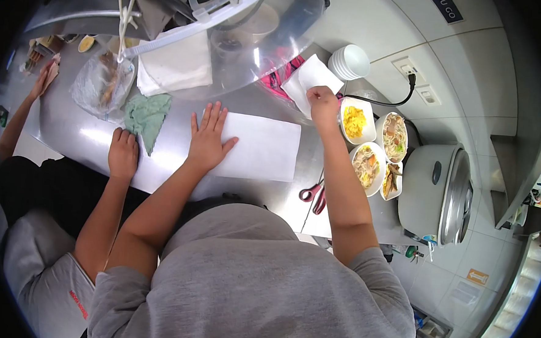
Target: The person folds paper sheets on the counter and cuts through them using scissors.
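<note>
White paper sheet (263,149) lies partly under the left hand (208,138), spread flat presumably to steady it; right hand (324,106) curled by folded white paper (306,79), any pinch I cannot tell.

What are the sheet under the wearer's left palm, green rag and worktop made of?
Sheet: matte white, straight edges, probably paper or card.
Green rag: dull, limp folds; likely cloth, fibre unclear.
Worktop: satin grey, smeared reflections, apparently stainless steel.

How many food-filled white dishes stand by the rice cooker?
4, grouped: yellow-food dish upper left, pale-strand bowl upper right, second pale-strand bowl lower left, brown-food dish lower right. The right arm may hide more.
</note>
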Demonstrator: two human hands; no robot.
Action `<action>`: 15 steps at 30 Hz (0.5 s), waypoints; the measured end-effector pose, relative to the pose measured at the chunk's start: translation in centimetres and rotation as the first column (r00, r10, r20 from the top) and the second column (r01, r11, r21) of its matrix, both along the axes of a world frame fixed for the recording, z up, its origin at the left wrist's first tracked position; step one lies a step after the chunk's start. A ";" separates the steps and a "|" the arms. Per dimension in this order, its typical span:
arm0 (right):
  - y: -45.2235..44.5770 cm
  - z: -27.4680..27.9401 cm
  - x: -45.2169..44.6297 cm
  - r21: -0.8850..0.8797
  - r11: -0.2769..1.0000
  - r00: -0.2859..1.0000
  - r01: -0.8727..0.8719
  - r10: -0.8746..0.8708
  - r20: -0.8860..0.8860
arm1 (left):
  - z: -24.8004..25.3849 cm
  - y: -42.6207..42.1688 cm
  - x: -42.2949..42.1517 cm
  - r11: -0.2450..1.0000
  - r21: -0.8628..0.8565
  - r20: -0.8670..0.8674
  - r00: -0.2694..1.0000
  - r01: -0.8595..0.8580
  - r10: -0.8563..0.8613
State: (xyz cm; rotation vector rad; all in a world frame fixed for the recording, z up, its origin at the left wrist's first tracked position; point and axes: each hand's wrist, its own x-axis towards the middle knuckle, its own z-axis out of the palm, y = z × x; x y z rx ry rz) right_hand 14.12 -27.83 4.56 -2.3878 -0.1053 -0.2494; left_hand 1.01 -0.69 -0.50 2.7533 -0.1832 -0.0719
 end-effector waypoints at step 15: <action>6.7 6.1 -10.0 0.762 0.618 0.780 0.193 0.375 -0.501 | 8.8 -4.1 0.2 0.102 -0.918 -0.393 0.856 -0.382 -0.335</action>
